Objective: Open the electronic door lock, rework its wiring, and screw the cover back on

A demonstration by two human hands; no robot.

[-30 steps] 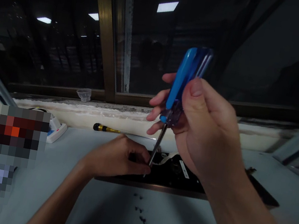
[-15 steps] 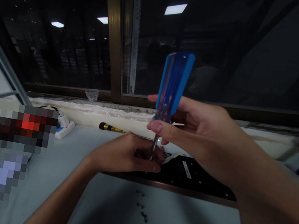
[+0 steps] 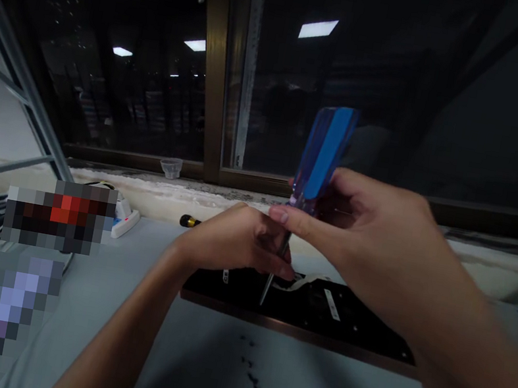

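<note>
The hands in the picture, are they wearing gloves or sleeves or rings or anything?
No. The left hand and the right hand are both bare, with no gloves. Both forearms are bare too, as far as the picture shows, with no sleeves, watch or bracelet. No rings show on the fingers that can be seen, though the light is dim.

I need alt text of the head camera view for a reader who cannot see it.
A right hand holds a blue-handled screwdriver upright, tip down on a flat black panel on a pale table, while the left hand steadies the shaft. Small dark screws lie in front; dark windows behind.
</note>
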